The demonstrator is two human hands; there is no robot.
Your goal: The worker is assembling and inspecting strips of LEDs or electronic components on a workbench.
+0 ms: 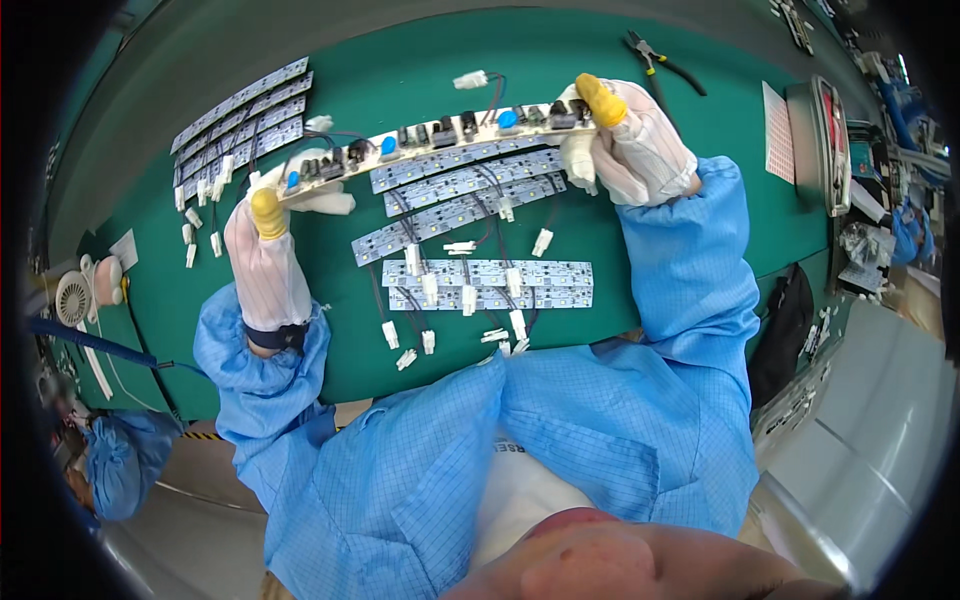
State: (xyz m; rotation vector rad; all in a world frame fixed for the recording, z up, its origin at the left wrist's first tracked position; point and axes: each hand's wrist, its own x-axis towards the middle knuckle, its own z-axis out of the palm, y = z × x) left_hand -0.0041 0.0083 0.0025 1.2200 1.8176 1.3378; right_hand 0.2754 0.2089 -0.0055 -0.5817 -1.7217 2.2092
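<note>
Fingers point(600, 100) gripping both ends now: left hand point(267, 245) and right hand point(645, 140), in striped fabric gloves point(275, 280), span the long circuit board point(420, 143) by the far side of the LED strips point(450, 216). Best pinch only its edges, sparing the rounded blue components point(508, 119). Narrow, rigid-looking board; slim flat strips; boxy white plastic connectors point(543, 242); smooth green mat point(400, 60); yellow-and-black pliers point(648, 58) beyond.

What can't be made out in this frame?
Held circuit board, far side: head view; faces away from the camera.
Its right end: head view; partly covered by the fingers of the right hand.
Flat LED board just below, upper edge: head view; partly behind the held board.
Pink-patterned sheet, fine marks: head view; too small.
Co-worker in blue, lower left: head view; cut off by dark rim.
</note>
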